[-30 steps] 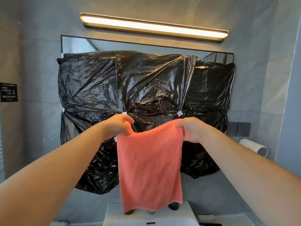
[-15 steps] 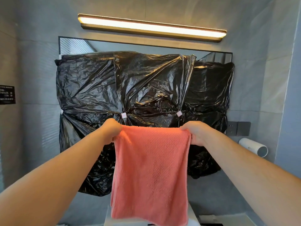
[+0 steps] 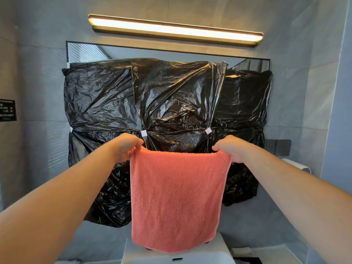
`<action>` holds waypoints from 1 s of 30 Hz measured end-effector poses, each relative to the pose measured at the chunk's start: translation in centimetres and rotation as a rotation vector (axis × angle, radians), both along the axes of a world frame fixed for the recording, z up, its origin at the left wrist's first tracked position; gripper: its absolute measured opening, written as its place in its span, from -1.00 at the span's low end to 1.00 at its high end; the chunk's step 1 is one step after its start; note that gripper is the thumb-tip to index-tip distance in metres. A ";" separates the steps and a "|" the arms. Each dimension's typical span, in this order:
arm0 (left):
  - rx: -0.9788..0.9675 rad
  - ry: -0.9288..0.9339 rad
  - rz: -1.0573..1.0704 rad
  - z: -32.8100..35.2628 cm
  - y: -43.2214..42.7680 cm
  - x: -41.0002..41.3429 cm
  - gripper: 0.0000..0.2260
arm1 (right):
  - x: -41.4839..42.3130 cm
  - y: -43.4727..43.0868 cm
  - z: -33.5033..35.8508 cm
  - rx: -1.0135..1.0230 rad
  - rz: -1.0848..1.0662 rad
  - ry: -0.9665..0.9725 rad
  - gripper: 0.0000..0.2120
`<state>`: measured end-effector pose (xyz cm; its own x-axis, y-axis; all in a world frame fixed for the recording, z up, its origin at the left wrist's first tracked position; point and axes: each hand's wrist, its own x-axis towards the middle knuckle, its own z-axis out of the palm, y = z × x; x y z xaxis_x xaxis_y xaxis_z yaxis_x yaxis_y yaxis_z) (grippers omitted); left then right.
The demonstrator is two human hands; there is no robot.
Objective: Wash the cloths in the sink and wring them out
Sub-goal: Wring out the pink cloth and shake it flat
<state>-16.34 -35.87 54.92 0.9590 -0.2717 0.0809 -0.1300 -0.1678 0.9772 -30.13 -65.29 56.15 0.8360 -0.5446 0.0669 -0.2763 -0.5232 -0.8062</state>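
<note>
A coral-pink cloth (image 3: 177, 199) hangs flat in front of me at arm's length, stretched between both hands. My left hand (image 3: 126, 147) pinches its upper left corner. My right hand (image 3: 231, 150) pinches its upper right corner. The cloth's lower edge hangs just above the back rim of the white sink (image 3: 221, 248), of which only a strip shows at the bottom of the view. The basin itself is out of sight.
Black plastic sheeting (image 3: 171, 103) is taped over the wall mirror behind the cloth. A lit bar lamp (image 3: 175, 29) runs above it. Wall sockets (image 3: 279, 147) and a white cylindrical object (image 3: 297, 165) sit at the right, a dark sign (image 3: 7, 110) at the left.
My hands have moved apart, spreading the cloth from a narrow drape to its full width with a taut top edge. The cloth's lower edge has risen a little.
</note>
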 end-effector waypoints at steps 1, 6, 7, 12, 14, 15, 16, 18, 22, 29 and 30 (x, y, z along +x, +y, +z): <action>0.054 -0.020 -0.023 0.1 0.1 -0.1 -0.66 | 0.0 0.0 -0.1 -0.047 0.065 0.015 -0.71; 0.352 -0.254 -0.076 0.1 1.7 0.1 -0.78 | -0.8 0.1 -0.2 -0.395 0.348 0.153 -0.83; 0.471 -0.318 -0.042 -0.1 2.0 0.2 -0.82 | -0.9 -0.2 -0.2 -0.467 0.388 0.217 -0.84; 0.945 -0.591 0.102 -0.7 1.6 0.9 -0.77 | -1.2 0.4 -0.5 -0.862 0.299 0.272 -0.77; 1.035 -0.641 0.148 -0.9 1.6 1.0 -0.80 | -0.8 0.5 -0.6 -0.890 0.253 0.268 -0.71; 1.061 -0.658 0.164 -0.9 1.7 1.1 -0.80 | -0.4 0.1 -0.8 -0.871 0.233 0.258 -0.67; 1.093 -0.681 0.170 -1.0 2.0 1.3 -0.80 | -0.3 -0.2 -1.0 -0.838 0.218 0.238 -0.63; 1.107 -0.690 0.182 -1.2 2.4 1.7 -0.80 | -0.1 -0.8 -1.4 -0.769 0.191 0.185 -0.55; 0.981 -0.663 0.232 -1.1 2.5 2.0 -0.77 | -0.3 -1.4 -1.9 -0.528 0.173 0.046 -0.56; 0.884 -0.621 0.345 -1.1 1.9 2.1 -0.83 | -1.5 -1.6 -1.0 -0.434 0.289 0.134 -0.57; 0.864 -0.610 0.336 -1.1 1.8 2.2 -0.82 | -1.7 -1.5 -1.0 -0.378 0.325 0.120 -0.63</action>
